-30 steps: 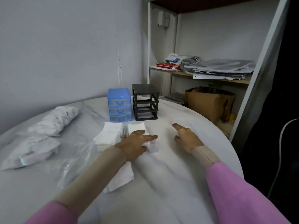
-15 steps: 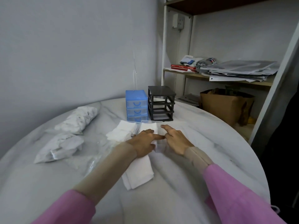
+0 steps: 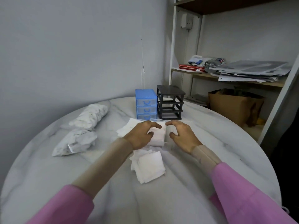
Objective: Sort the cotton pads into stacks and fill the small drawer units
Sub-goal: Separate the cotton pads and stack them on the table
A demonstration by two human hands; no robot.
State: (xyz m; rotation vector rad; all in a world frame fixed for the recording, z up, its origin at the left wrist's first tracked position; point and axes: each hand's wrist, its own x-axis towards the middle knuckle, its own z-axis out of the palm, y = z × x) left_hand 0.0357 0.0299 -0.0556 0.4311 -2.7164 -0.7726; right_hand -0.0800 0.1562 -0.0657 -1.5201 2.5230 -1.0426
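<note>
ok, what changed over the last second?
The right hand came in from the bare table to the clear drawer holding white square cotton pads, curling round its right side. The left hand stayed on the pads. The blue drawer unit, black frame and loose pads are unchanged.

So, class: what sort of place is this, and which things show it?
Probably a home or office storeroom corner: a shelf piled with loose papers, a cardboard box on the floor, a round marble-look table.
</note>
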